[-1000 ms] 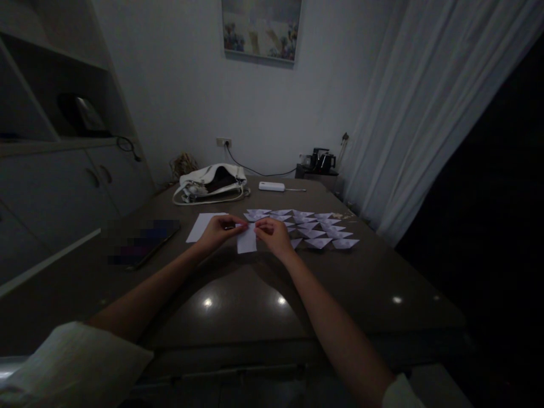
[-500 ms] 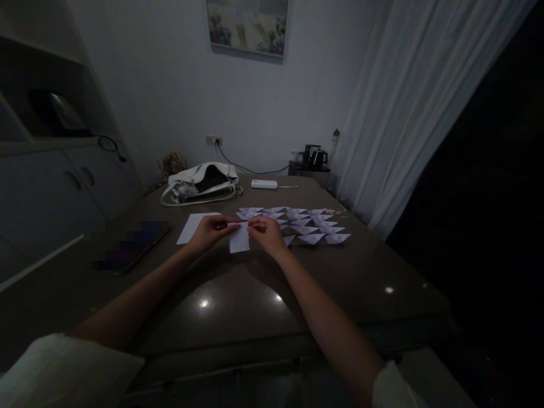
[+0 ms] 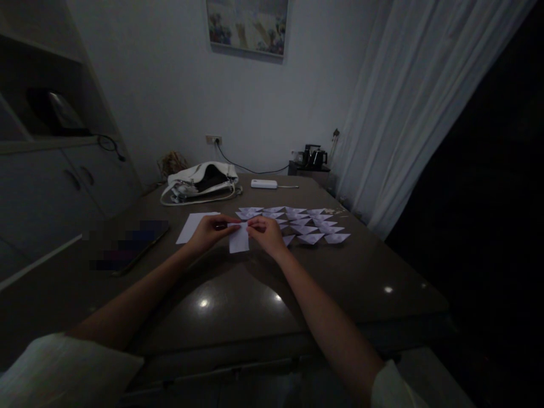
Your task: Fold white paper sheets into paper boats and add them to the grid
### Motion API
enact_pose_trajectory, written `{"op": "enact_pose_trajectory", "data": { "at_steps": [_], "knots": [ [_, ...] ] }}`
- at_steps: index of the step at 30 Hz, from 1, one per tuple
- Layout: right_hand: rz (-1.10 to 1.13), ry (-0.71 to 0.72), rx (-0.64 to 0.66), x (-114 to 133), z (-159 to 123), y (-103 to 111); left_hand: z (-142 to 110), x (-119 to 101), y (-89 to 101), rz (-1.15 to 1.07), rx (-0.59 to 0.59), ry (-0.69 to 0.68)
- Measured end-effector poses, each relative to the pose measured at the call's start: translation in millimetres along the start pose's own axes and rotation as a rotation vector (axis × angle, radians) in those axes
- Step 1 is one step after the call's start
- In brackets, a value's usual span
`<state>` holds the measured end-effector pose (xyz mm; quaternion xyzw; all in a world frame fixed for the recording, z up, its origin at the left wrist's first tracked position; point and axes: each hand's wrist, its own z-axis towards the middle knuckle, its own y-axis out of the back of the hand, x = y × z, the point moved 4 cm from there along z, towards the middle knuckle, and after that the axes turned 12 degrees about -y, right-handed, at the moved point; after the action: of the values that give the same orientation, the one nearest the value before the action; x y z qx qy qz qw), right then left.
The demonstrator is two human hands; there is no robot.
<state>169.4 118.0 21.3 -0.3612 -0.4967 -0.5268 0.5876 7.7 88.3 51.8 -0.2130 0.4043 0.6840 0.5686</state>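
Observation:
Between my two hands is a small white sheet of paper [image 3: 238, 240], held up by its top edge above the table. My left hand [image 3: 208, 231] pinches the upper left of the sheet. The upper right corner is gripped by my right hand [image 3: 267, 232], thumb and fingers pressed together. Just behind my right hand stand several folded paper boats [image 3: 311, 238] in rows, some partly hidden by it. Flat white paper [image 3: 191, 225] lies beside my left hand, which covers part of it.
A white handbag [image 3: 204, 182] sits at the back left of the brown table [image 3: 340, 289]. Near the back lies a white power strip [image 3: 264, 184] or similar device with a short cord. A phone-like dark slab [image 3: 140, 246] rests on the left. Small scraps [image 3: 335, 211] lie behind the boats.

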Motion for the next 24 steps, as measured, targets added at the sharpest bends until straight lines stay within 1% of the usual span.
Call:
{"op": "enact_pose_trajectory", "data": {
  "at_steps": [6,15,24],
  "knots": [
    [0.009,-0.002,-0.007,0.7,-0.4,0.7,-0.6,1.5,-0.6,-0.016,-0.004,0.017],
    [0.015,0.018,-0.096,1.8,3.3,7.7,-0.9,10.8,4.0,-0.035,-0.034,0.049],
    [0.006,0.028,-0.111,3.5,2.4,7.0,-1.6,10.6,3.7,-0.045,-0.037,0.047]
  ]
}}
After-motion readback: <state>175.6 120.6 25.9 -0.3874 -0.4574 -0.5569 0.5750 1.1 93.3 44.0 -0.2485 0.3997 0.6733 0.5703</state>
